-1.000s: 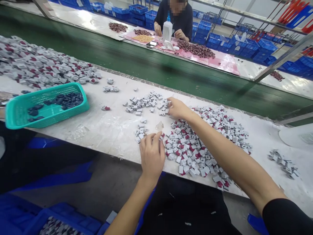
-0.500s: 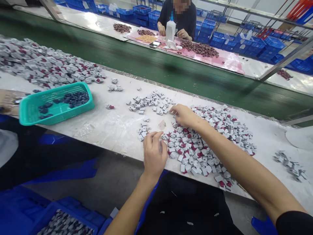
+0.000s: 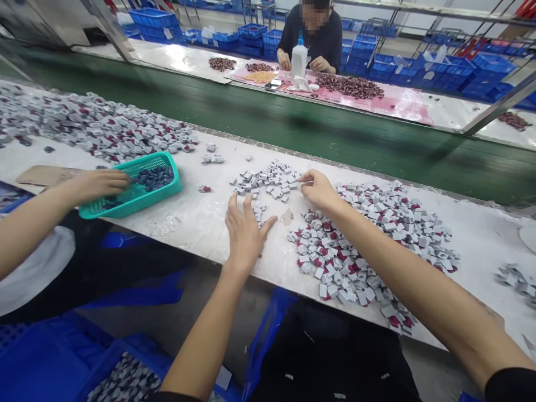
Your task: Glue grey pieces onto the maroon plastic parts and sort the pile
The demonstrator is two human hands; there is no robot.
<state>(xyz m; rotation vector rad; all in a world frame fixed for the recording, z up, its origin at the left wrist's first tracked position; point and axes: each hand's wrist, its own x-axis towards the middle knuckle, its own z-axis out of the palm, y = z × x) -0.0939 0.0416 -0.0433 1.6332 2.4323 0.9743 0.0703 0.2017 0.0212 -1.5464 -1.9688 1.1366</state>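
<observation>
My left hand (image 3: 245,231) is open, fingers spread and thumb out. It hovers over a few small grey blocks (image 3: 258,213), partly hiding them. My right hand (image 3: 317,191) has its fingers curled together, the tips at the right edge of a loose cluster of grey blocks (image 3: 268,177). Whether a block is pinched there I cannot make out. Below and right of that hand spreads a big heap of grey blocks with dark red parts (image 3: 355,262), partly under my right forearm. A small beige scrap (image 3: 287,216) lies between my hands.
At left, a neighbour's hand (image 3: 104,183) reaches into a green basket (image 3: 138,206) of dark pieces. Another large grey-and-red heap (image 3: 125,125) lies behind it. A green conveyor belt (image 3: 251,125) runs beyond the table; a person (image 3: 312,39) sits across it. Blue crates (image 3: 125,346) stand below.
My left hand has moved left and away, its fingers spreading. My right hand stays near the cluster's edge, fingertips drawn closer together. The neighbour's hand has come into the green basket.
</observation>
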